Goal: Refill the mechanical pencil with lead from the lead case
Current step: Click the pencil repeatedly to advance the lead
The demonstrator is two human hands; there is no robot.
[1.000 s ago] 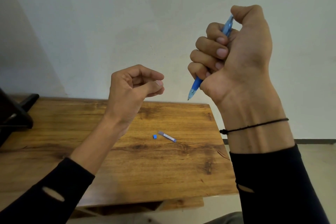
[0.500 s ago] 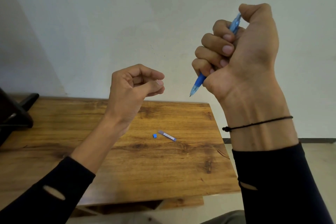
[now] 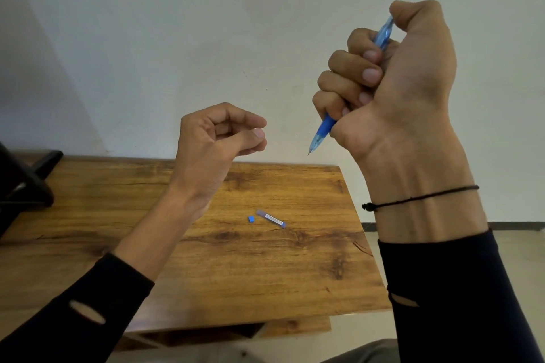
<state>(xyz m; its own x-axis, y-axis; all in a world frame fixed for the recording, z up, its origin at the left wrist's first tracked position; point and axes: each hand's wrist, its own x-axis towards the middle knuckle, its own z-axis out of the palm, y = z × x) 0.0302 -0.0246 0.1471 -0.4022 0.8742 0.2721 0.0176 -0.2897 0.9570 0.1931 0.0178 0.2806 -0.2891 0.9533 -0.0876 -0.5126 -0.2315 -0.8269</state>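
Right hand (image 3: 395,82) was fisted around the pencil (image 3: 323,130); left hand (image 3: 218,138) was pinched, contents unclear. Lead case (image 3: 270,218) and cap (image 3: 251,218) were left on the desk (image 3: 265,274).

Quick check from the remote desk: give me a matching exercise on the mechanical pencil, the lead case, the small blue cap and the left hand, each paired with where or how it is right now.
Things:
1. mechanical pencil
2. lead case
3. small blue cap
4. left hand

States:
A. lying on the table, just left of the case
B. raised, fingers curled toward the thumb
C. gripped in the right hand, tip down
D. lying flat on the wood

Pairs: 1-C, 2-D, 3-A, 4-B
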